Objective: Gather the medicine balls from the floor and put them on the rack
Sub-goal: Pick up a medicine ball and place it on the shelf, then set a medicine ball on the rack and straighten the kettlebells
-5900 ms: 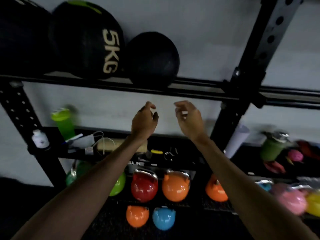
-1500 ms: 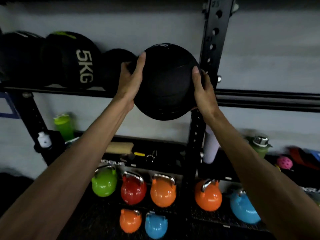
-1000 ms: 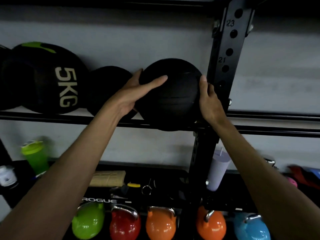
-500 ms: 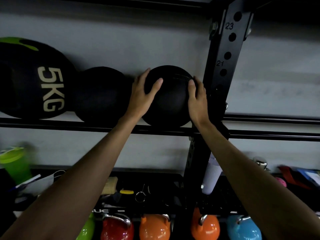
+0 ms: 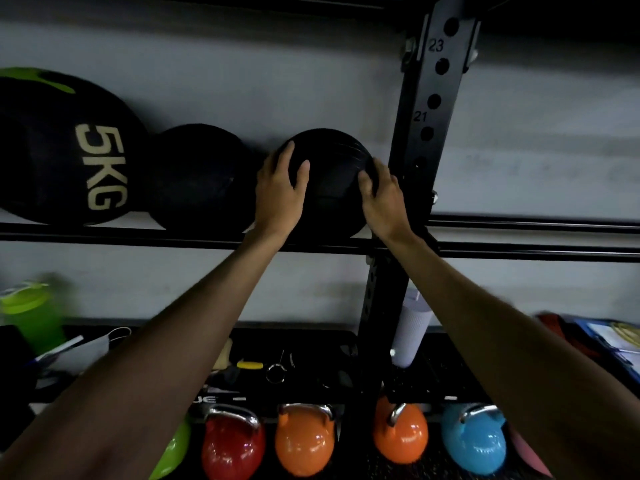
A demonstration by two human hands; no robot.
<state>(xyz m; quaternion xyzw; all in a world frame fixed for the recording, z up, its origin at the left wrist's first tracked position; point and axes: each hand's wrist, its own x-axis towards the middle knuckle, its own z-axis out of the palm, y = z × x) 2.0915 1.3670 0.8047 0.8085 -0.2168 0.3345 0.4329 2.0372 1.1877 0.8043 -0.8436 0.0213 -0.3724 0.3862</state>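
The rack [image 5: 138,237] holds a 5KG medicine ball [image 5: 62,150], a plain black ball [image 5: 201,178] and a third black medicine ball [image 5: 332,174] by the upright [image 5: 433,98], seemingly seated. The left hand [image 5: 278,192] lies flat-fingered on it; the right hand [image 5: 382,199] curls round its side. The floor is unseen.

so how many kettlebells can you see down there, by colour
green kettlebell: 1
red kettlebell: 1
orange kettlebells: 2
blue kettlebell: 1
total: 5
A pink sliver at the right edge is too cut off to tell.
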